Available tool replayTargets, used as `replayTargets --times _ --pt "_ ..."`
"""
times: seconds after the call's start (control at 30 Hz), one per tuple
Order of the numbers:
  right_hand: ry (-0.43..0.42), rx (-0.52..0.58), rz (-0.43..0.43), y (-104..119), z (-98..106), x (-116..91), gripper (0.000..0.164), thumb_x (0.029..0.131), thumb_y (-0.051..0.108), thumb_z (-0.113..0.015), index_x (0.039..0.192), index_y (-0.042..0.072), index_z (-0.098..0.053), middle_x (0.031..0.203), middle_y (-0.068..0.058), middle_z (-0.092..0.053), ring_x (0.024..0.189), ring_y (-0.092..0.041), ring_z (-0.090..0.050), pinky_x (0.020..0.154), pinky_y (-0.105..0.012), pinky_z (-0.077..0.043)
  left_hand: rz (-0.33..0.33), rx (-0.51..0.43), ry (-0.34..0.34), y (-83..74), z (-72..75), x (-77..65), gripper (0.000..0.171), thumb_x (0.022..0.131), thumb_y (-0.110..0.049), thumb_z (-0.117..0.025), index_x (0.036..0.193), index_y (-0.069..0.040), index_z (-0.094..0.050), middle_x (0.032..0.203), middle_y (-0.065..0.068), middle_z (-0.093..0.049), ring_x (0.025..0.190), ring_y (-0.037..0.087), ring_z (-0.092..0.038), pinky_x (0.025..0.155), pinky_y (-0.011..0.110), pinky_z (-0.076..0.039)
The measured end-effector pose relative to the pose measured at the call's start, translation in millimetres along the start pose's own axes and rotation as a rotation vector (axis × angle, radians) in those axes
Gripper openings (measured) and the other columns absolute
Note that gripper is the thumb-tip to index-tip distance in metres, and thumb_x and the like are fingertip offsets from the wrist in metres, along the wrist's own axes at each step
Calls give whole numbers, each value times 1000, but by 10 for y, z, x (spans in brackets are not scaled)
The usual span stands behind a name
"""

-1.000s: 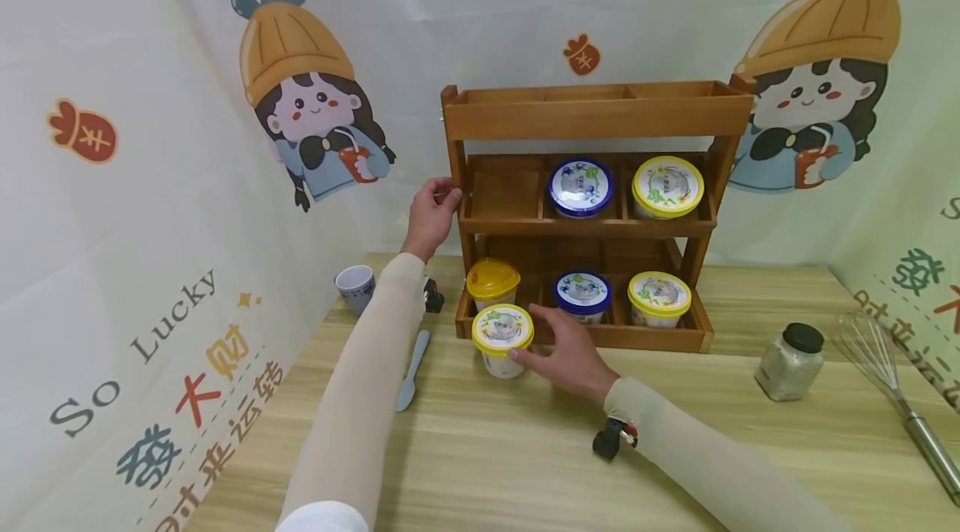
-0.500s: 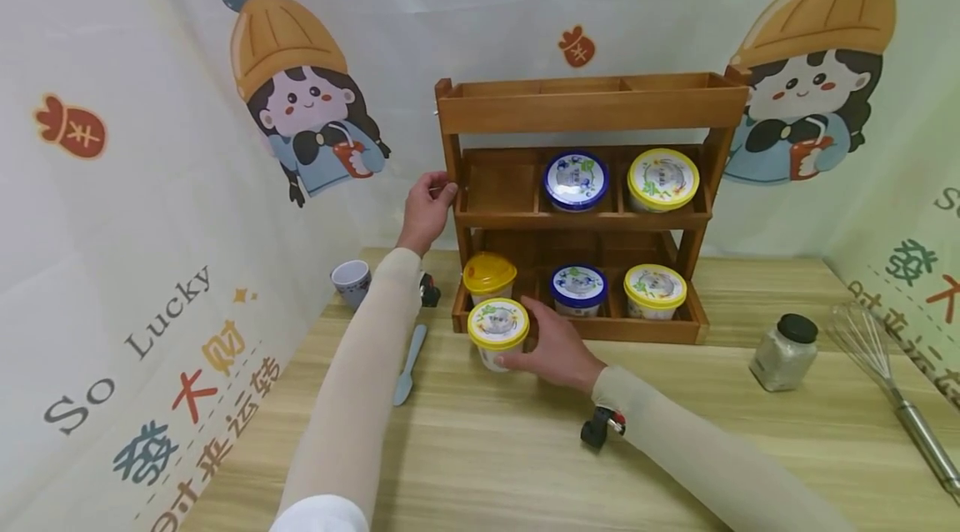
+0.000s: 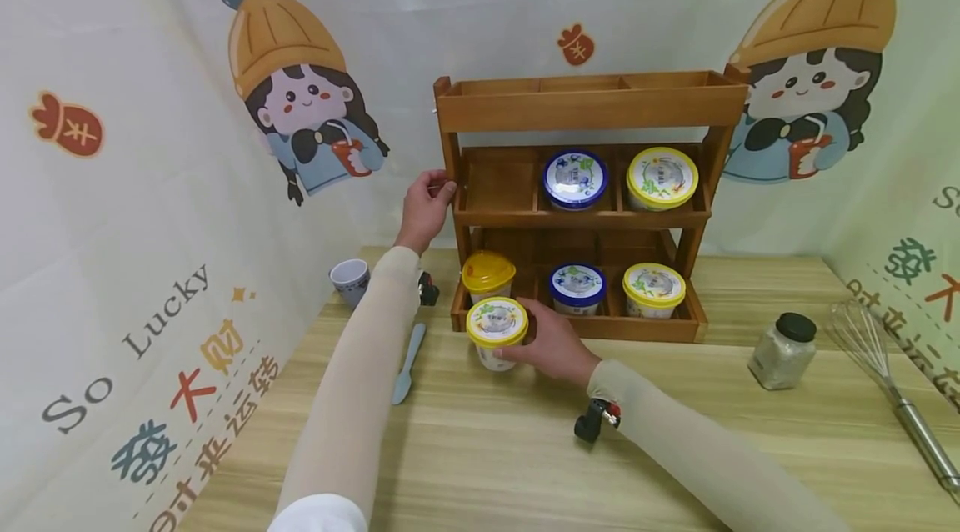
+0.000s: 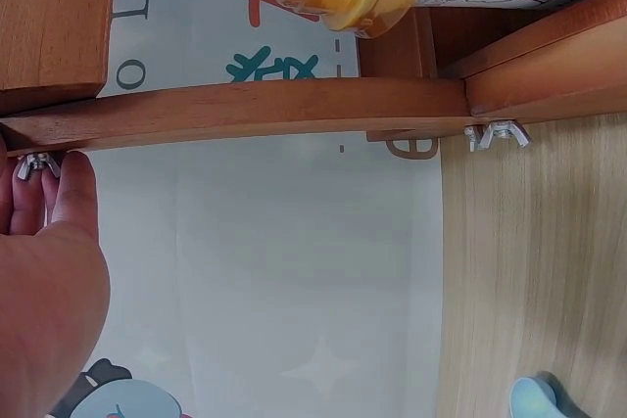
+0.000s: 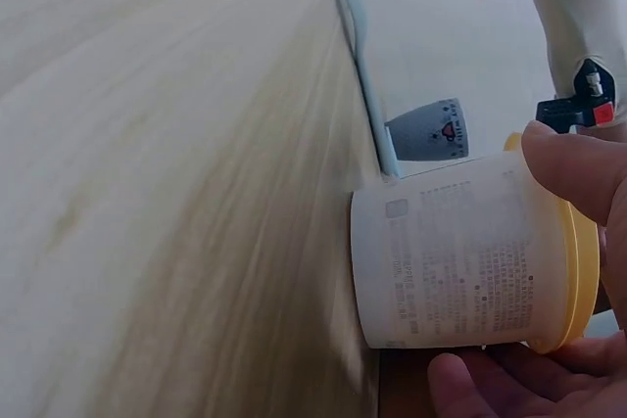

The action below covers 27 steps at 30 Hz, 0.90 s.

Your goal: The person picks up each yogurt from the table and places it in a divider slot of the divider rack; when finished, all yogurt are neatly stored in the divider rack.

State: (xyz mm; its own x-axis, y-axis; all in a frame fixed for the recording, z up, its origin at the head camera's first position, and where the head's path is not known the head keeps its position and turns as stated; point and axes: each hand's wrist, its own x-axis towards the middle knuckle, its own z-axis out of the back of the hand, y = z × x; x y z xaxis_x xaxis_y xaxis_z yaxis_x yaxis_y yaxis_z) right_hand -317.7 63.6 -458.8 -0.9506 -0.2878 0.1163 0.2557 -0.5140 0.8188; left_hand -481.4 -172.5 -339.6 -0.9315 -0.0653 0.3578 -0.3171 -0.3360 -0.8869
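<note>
At the left post of the brown wooden rack, my left hand pinches a metal wing nut between thumb and fingers. A second wing nut sits lower on the same side. My right hand grips a white tub with a yellow lid, thumb on one side and fingers on the other. This tub stands upright on the table in front of the rack's lower left compartment. Behind it in that compartment is a cup with a domed yellow lid.
Blue-lidded tubs and yellow-lidded tubs fill the middle and right compartments of both lower tiers. A light blue spoon and a small cup lie left. A black-capped jar and a whisk are at right.
My right thumb and fingers have come further round the yellow-lidded tub. The head view has shifted slightly; the left hand stays at the rack's post.
</note>
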Motion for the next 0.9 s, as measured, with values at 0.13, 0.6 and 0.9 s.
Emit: replayTargets --times 0.13,0.6,0.9 --pt "26 20 -19 9 29 -4 99 80 39 -94 158 7 -43 153 -14 -57 141 -34 -56 122 -57 -41 7 -1 1 17 6 -3 40 110 -27 -60 144 -6 -57 141 14 -61 128 29 -60 111 43 -53" --pt "15 44 45 51 163 -29 97 79 30 -96 157 10 -41 151 -12 -56 139 -33 -55 119 -56 -44 11 13 8 -1 -5 8 40 110 -26 -59 145 -7 -56 144 14 -60 131 29 -58 113 42 -52" --pt "24 67 54 99 320 -66 96 82 27 -94 158 13 -39 149 -10 -56 133 -31 -60 107 -45 -57 3 10 12 -13 13 3 41 110 -26 -59 146 -6 -56 144 15 -60 131 30 -58 114 43 -51"
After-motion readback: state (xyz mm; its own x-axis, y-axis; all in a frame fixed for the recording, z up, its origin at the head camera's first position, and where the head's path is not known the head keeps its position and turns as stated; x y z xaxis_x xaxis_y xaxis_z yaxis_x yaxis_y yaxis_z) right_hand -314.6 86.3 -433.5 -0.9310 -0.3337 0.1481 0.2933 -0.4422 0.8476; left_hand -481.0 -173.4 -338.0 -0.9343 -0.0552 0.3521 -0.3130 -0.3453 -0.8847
